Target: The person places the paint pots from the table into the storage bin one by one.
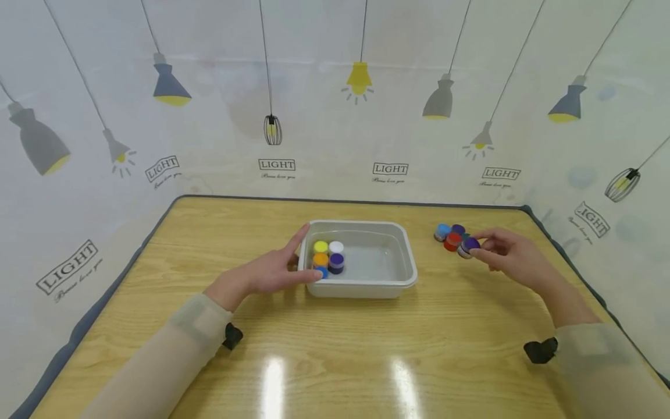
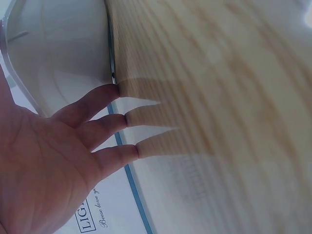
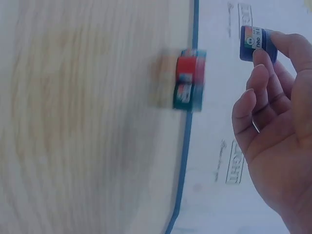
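Observation:
My right hand (image 1: 515, 259) pinches a small purple-lidded paint jar (image 1: 469, 247) between thumb and fingers. In the right wrist view that paint jar (image 3: 252, 44) is tilted on its side and shows a label. Beside it in the head view stand a red-lidded jar (image 1: 452, 241), a light blue one (image 1: 442, 231) and another purple one (image 1: 458, 230); a green jar (image 3: 183, 96) is mostly hidden there. My left hand (image 1: 269, 270) spans the left end of a grey-white plastic bin (image 1: 366, 283), its thumb by the front rim. Its fingers (image 2: 105, 97) look straight and spread in the left wrist view.
Inside the bin, at its left end, stand yellow (image 1: 320, 248), white (image 1: 336, 248), orange (image 1: 320, 260), purple (image 1: 337, 263) and blue (image 1: 321, 272) lidded paint jars. The wooden table (image 1: 335, 349) meets a lamp-patterned wall covering (image 1: 314, 87) along a dark edge.

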Available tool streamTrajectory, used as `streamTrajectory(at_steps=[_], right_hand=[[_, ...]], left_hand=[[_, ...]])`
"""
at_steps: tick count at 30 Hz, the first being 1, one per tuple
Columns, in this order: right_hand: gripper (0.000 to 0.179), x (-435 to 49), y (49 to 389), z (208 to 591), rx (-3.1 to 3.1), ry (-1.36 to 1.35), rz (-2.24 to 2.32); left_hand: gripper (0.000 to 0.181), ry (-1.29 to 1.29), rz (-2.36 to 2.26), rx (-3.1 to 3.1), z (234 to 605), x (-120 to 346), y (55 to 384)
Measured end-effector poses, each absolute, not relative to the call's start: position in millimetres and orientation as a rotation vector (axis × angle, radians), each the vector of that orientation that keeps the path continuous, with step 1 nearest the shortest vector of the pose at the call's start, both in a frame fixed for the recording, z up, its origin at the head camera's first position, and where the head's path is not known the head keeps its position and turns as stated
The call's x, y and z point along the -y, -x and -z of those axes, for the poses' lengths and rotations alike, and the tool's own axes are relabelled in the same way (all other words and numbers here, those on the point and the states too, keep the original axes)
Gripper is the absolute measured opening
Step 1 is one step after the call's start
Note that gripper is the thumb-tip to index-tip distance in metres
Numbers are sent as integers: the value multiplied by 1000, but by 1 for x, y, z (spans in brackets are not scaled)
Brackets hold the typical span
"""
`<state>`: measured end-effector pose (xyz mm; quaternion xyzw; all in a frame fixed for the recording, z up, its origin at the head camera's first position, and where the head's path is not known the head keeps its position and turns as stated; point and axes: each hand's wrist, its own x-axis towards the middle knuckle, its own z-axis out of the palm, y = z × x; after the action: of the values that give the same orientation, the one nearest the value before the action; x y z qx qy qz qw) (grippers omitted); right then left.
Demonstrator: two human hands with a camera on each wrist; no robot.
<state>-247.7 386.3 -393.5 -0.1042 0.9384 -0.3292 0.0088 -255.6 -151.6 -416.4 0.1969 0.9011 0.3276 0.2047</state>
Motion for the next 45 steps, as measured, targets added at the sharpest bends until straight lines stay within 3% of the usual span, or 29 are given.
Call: streamTrajectory(at_steps=[17,33,45], right_hand=[[28,-279,250,359,-2747,695,1183],[28,-205,270,377,-2620,836,1162],[25,-175,281,387,-2521,919,1129]], left_hand=[[116,-555,-920,-2514,419,152,257],[117,-537,-900,-2537,420,151,256],[116,-557,-918,-2536,417,149,254]])
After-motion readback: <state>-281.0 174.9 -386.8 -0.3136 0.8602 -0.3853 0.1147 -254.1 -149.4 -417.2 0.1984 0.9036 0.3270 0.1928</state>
